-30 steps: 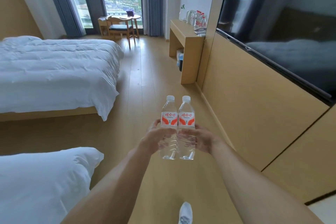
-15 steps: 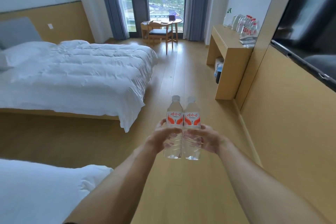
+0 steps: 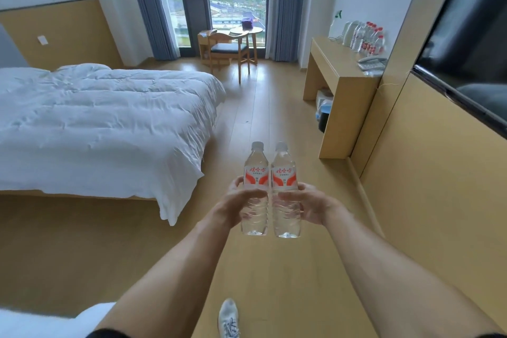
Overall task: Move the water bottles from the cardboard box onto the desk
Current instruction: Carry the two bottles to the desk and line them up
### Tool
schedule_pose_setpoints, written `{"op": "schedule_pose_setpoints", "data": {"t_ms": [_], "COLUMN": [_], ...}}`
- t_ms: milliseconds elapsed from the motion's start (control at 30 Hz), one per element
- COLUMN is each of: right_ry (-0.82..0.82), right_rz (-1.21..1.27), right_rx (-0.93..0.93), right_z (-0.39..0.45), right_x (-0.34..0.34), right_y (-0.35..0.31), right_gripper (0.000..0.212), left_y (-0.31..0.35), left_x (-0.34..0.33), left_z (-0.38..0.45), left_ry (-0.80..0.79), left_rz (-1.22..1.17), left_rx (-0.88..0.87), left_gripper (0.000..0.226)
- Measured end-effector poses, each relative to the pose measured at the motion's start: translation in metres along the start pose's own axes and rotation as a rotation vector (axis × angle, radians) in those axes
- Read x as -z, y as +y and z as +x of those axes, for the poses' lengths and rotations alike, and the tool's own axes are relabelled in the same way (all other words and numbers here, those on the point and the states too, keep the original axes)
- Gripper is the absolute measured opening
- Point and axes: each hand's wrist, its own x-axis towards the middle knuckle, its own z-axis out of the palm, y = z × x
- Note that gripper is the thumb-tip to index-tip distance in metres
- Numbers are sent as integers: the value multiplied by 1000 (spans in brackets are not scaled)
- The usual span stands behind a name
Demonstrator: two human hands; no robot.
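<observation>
Fingers [image 3: 238, 182] of the left hand [image 3: 233, 207] are curled round the left bottle [image 3: 255, 173]; the right bottle [image 3: 284, 175] is gripped by the right hand [image 3: 308, 204]. Both bottles are held upright, touching, above the floor [image 3: 260, 107]. More bottles [image 3: 369, 38] are stood on the tabletop [image 3: 338, 62], far right. A bed [image 3: 96, 118] is seen at left.

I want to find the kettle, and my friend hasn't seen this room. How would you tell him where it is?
Find the wooden desk against the right wall, past the big dark TV. At its far end stands a row of water bottles with red caps. The kettle is just beyond them: white, solid and rounded, not clear like the bottles.
</observation>
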Motion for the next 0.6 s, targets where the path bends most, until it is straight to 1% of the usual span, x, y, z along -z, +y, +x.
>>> {"op": "schedule_pose_setpoints", "data": {"t_ms": [67, 233, 333, 467, 600], "right_ry": [27, 141, 199, 232, 244], "right_rz": [-3, 21, 34, 76, 99], "right_rx": [-2, -2, 5, 40, 32], "right_z": [26, 96, 138, 189, 235], "right_x": [10, 31, 39, 43, 49], "right_y": [-14, -59, -93, -133, -155], "right_gripper": [39, 48, 50, 49, 50], "left_y": [12, 54, 85, 126, 147], "left_x": [0, 1, 5, 14, 18], "left_z": [36, 133, 186, 252, 301], "left_ry": [-28, -129, -178, -227, -253], "left_rz": [-10, -22, -24, -10, 7], "left_rx": [3, 16, 17, 5, 17], "left_gripper": [77, 79, 81, 80, 76]}}
